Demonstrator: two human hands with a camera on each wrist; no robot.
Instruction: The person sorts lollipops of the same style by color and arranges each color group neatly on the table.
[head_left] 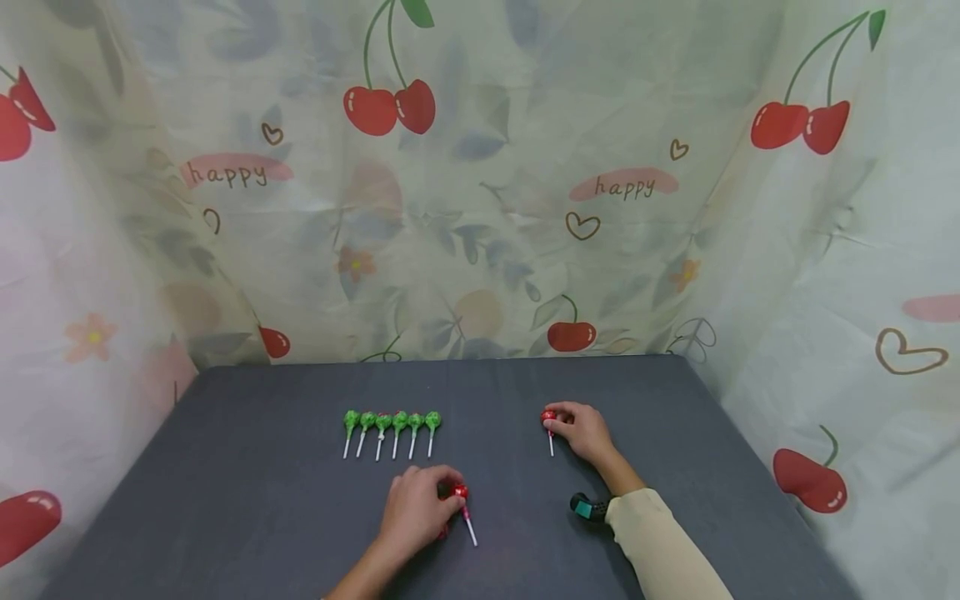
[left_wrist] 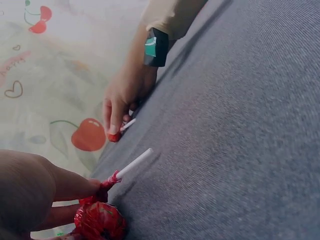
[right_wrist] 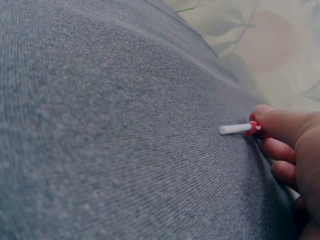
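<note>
We see two red lollipops (head_left: 460, 492) (head_left: 548, 415) with white sticks, six green lollipops (head_left: 392, 420), a dark grey tablecloth (head_left: 262, 467), a pale curtain (head_left: 480, 208) printed with red cherries, and a beige sleeve (head_left: 660, 542).

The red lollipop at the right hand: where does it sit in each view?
Head: right of centre on the grey table, red lollipop at the right hand's fingertips, stick toward the camera.
Left wrist: upper left of centre, under the far hand's fingertips.
Right wrist: right edge, mostly hidden by the fingers; the white stick pokes left.
Shared landmark: the white stick on grey cloth.
</note>
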